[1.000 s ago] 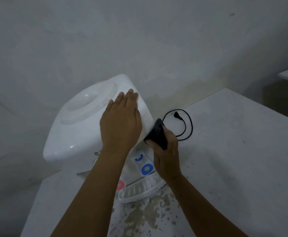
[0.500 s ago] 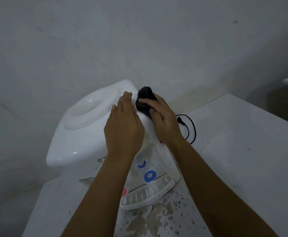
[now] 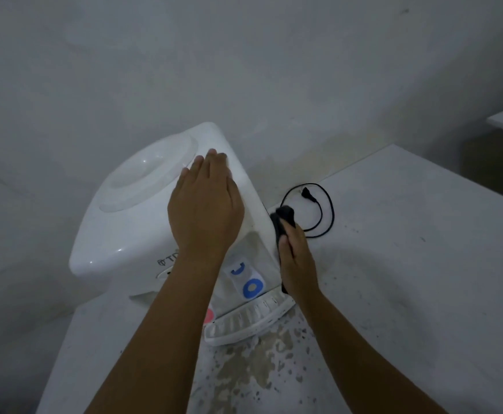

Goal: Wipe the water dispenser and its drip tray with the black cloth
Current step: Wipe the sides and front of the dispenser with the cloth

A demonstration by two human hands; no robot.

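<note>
White plastic fills the middle of my view: the water dispenser (image 3: pixel 142 222) stands on a pale bench (image 3: pixel 408 294), its back close to the wall (image 3: pixel 244 70), and its drip tray (image 3: pixel 244 324) juts from the base toward me. The bench's near-left edge runs just beside the dispenser, while to the right the surface stretches wide to a far edge, with only a looped black power cord (image 3: pixel 319 213) lying near the dispenser's right side. Stains and speckles (image 3: pixel 244 375) mark the bench in front of the tray. My left hand (image 3: pixel 205 207) lies flat on the dispenser's top, its fingers (image 3: pixel 211 162) straight and together, holding nothing. My right hand (image 3: pixel 296 258) presses against the dispenser's right side wall, fingers curled round the black cloth (image 3: pixel 283 222), which bunches out above them and touches the wall, just above the tray's right end.
</note>
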